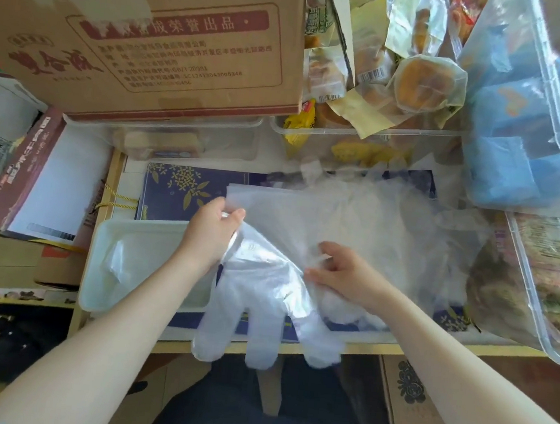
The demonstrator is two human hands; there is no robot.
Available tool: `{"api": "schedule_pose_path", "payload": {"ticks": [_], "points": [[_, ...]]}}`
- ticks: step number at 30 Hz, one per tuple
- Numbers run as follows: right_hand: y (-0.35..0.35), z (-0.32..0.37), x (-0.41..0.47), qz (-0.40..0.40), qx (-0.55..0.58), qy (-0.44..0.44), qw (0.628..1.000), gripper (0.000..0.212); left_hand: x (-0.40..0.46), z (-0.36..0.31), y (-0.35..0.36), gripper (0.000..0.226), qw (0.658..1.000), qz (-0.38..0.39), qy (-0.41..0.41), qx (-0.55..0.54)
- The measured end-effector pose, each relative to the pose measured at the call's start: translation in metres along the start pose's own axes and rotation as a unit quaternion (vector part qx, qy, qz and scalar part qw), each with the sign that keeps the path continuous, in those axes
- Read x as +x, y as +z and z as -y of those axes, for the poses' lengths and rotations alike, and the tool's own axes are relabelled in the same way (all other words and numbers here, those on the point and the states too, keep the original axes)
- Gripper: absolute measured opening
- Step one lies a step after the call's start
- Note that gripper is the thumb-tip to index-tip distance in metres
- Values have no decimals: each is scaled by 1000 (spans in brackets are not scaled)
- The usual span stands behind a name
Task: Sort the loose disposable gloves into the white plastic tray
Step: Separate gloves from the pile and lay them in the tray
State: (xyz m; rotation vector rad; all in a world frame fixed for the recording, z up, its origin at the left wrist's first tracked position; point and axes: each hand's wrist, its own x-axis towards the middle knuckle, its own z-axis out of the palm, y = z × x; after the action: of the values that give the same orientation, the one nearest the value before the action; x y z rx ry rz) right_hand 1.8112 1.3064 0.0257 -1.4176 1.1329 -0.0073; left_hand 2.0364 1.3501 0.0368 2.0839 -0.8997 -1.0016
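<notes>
Hands (215, 229) pinch glove (263, 299); cardboard box (144, 41) reads "荣誉出品".

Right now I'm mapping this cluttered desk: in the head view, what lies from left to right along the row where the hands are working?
White tray → left hand → held glove → right hand → loose gloves → clear bin.

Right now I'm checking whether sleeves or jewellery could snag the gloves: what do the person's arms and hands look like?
Both forearms are bare up to the frame edge, with no sleeves visible. The left hand and right hand are ungloved; no rings, watch or bracelets are visible.
</notes>
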Motion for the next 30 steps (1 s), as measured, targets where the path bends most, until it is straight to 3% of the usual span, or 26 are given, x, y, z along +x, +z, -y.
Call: {"api": "schedule_pose_path", "payload": {"ticks": [2, 5, 8, 14, 17, 19, 22, 24, 27, 30], "points": [[-3, -17, 8, -68, -143, 10, 987, 30, 5, 3, -1, 24, 998, -39, 9, 56], [-15, -39, 13, -220, -315, -4, 923, 50, 11, 6, -3, 23, 990, -76, 32, 115], [-25, -56, 18, -219, -396, 46, 891, 79, 14, 9, -4, 24, 991, -64, 40, 113], [-20, -65, 15, -228, -484, 20, 844, 47, 14, 5, -3, 36, 990, -38, 70, 116], [-26, -66, 19, -232, -471, 11, 851, 39, 14, 4, -5, 34, 991, -5, 80, 102], [-32, -63, 24, -255, -385, -4, 887, 33, 11, 1, -9, 28, 993, 33, 95, 57], [-47, -39, 20, -304, -101, 12, 947, 25, 3, -10, -17, 16, 986, 117, 120, -16], [-57, -17, 12, -303, 81, 2, 949, 23, -5, -19, -21, 16, 973, 174, 150, -27], [-69, 11, -3, -232, 280, -67, 929, 17, -10, -33, -23, 18, 956, 216, 198, -6], [-75, 28, -12, -92, 547, -112, 825, 22, -14, -52, -19, 18, 940, 273, 191, -67]]}}
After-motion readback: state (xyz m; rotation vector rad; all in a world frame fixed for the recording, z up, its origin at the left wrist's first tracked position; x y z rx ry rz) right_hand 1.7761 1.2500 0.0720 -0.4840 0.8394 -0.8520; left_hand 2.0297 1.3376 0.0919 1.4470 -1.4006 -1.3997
